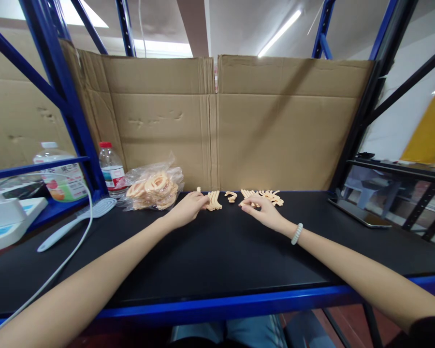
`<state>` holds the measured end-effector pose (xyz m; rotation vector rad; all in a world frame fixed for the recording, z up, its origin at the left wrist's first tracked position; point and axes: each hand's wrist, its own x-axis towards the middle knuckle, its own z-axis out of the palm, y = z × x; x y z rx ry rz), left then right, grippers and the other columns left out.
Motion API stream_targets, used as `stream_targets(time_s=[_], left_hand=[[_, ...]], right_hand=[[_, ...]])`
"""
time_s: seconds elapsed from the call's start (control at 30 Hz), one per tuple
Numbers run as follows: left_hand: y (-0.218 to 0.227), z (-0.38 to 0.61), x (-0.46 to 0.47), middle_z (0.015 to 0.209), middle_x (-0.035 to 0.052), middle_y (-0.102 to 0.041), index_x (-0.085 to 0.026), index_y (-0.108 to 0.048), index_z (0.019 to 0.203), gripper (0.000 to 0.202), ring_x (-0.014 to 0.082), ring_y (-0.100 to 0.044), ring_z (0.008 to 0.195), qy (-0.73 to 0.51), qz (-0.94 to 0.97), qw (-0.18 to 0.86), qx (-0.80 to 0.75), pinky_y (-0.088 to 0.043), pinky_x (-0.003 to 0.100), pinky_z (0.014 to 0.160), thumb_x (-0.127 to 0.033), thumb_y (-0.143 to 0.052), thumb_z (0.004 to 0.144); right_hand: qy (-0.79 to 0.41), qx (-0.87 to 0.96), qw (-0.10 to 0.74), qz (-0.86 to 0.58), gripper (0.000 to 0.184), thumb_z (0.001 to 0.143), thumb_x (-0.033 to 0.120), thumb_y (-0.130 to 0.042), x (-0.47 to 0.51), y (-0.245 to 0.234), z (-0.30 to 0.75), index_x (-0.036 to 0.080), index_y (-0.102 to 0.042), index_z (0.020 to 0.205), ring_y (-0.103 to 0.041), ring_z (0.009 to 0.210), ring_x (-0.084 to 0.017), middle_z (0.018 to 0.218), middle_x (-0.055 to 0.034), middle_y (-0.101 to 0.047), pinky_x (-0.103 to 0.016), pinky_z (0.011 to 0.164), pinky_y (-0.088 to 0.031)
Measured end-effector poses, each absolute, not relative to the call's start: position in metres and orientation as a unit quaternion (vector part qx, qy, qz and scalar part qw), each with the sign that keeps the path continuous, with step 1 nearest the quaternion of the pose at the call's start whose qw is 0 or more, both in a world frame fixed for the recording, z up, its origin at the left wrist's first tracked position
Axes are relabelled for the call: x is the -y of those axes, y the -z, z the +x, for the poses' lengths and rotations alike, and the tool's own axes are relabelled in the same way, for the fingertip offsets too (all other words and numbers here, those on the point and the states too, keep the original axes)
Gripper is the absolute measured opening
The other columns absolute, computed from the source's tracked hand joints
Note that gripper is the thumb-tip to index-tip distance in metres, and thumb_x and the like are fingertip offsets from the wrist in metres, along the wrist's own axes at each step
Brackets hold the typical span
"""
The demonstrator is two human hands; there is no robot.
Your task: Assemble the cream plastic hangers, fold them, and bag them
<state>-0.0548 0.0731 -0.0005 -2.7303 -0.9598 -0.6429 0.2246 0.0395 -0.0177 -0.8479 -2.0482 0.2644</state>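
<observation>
My left hand (188,209) is closed, its fingertips at the left end of a row of pale, curved, wood-like pieces (214,201). The end of a small pale piece (198,189) shows just above its fingers; what lies inside the grip is hidden. My right hand (266,212) reaches over a second row of pale slats (247,193), thumb and fingers slightly apart. Beside it, on the right, is a loose heap of similar curved pieces (273,196). Between the hands lie a few separate curved pieces (231,196).
A clear plastic bag of pale ring-shaped pieces (154,189) sits left of my hands. Further left are a hairbrush (78,222), a red-capped bottle (111,169) and a white cable (72,249). A flat dark device (360,213) lies at right. Cardboard (290,130) walls the back.
</observation>
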Motion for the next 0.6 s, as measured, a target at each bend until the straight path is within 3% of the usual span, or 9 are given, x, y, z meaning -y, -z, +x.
stream_targets(time_s=[0.13,0.3,0.6], left_hand=[[0.014,-0.065,-0.087,0.095,0.0086,-0.059,-0.018,-0.059,0.087,0.018,0.0222,-0.051,0.092,0.240,-0.913,0.068,0.324,-0.043,0.036,0.084,-0.015,-0.041,0.085],[0.025,-0.064,-0.090,0.096,0.0057,-0.054,-0.019,-0.058,0.091,0.016,0.0174,-0.056,0.084,0.257,-0.893,0.000,0.370,-0.046,0.031,0.082,-0.017,-0.044,0.083],[0.028,-0.056,-0.082,0.102,0.0083,-0.055,-0.017,-0.055,0.097,0.018,0.0208,-0.056,0.094,0.264,-0.886,0.015,0.381,-0.045,0.036,0.088,-0.017,-0.042,0.084]], right_hand=[[-0.083,0.823,0.443,-0.346,0.023,0.089,0.038,-0.053,-0.044,0.020,0.226,0.020,-0.066,0.084,-0.056,0.084,-0.019,0.086,-0.0044,-0.066,-0.036,0.078,-0.043],[-0.064,0.832,0.446,-0.325,0.017,0.090,0.034,-0.054,-0.050,0.023,0.229,0.021,-0.066,0.088,-0.055,0.091,-0.020,0.094,-0.0051,-0.065,-0.038,0.086,-0.042],[-0.026,0.862,0.376,-0.338,0.015,0.089,0.025,-0.055,-0.102,0.017,0.219,0.020,-0.068,0.096,-0.056,0.098,-0.020,0.100,-0.0073,-0.066,-0.038,0.090,-0.042]])
